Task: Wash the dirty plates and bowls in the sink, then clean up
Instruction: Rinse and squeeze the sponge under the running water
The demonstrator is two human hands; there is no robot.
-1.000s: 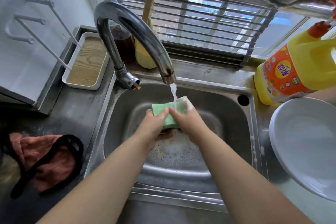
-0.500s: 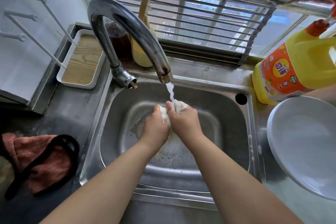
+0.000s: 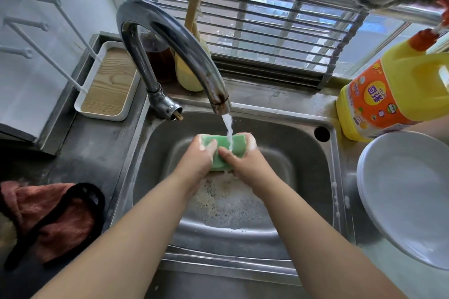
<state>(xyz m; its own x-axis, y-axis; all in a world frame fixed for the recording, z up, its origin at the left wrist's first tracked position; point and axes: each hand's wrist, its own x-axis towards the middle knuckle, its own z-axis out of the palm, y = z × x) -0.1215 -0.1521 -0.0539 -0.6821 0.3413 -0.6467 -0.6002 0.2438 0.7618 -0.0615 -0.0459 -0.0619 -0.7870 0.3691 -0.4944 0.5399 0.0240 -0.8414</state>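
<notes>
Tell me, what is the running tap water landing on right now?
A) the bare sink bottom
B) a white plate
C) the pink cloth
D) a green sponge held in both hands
D: the stream from the faucet hits the green sponge, gripped by the left hand and right hand over the sink.

Over the sink [image 3: 303,177] I see the faucet [image 3: 170,39] arching in from the back left, its spout just above my hands [image 3: 226,160], so any lift straight up meets it. The basin around and below the hands is open, with foam on the bottom. To the right, a stack of white plates [image 3: 403,192] overhangs the sink edge, and a yellow detergent jug [image 3: 393,94] stands behind it. On the left surface [image 3: 97,153] a reddish cloth [image 3: 48,218] lies near the rim, with bare steel between it and a white tray [image 3: 109,85] further back.
</notes>
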